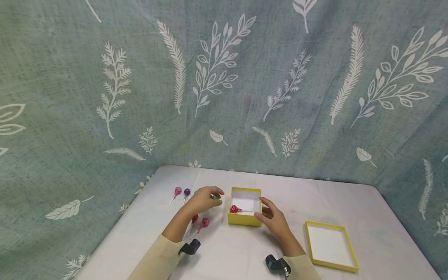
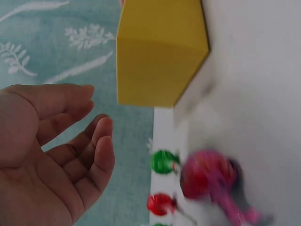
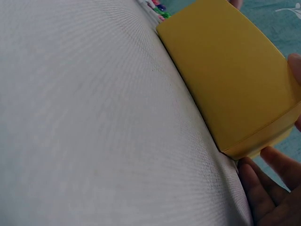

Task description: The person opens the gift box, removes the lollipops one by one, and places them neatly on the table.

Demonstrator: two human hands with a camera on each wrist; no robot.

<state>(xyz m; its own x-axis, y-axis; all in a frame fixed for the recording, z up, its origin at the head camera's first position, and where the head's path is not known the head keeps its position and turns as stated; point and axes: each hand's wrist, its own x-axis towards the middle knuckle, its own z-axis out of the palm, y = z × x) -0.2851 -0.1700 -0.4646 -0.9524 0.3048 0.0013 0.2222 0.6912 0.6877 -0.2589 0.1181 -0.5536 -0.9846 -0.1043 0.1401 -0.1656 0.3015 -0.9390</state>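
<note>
A yellow open-topped box (image 1: 244, 220) with a white inside stands mid-table, a red lollipop (image 1: 234, 209) lying in it. My right hand (image 1: 274, 219) holds the box by its right side, thumb at the front corner and fingers along the side. Left of the box, my left hand (image 1: 204, 199) hovers with loosely bent fingers and nothing between them, as the left wrist view shows. Partly hidden behind that hand is a green lollipop (image 2: 163, 162). Below it lie a pink lollipop (image 1: 205, 222) and a red lollipop (image 2: 160, 204).
Farther left on the white-covered table lie a pink lollipop (image 1: 177, 190) and a purple lollipop (image 1: 187, 191). The box's yellow-rimmed lid (image 1: 331, 245) lies inside up at the right. A green leaf-patterned cloth (image 1: 224, 97) hangs behind the table.
</note>
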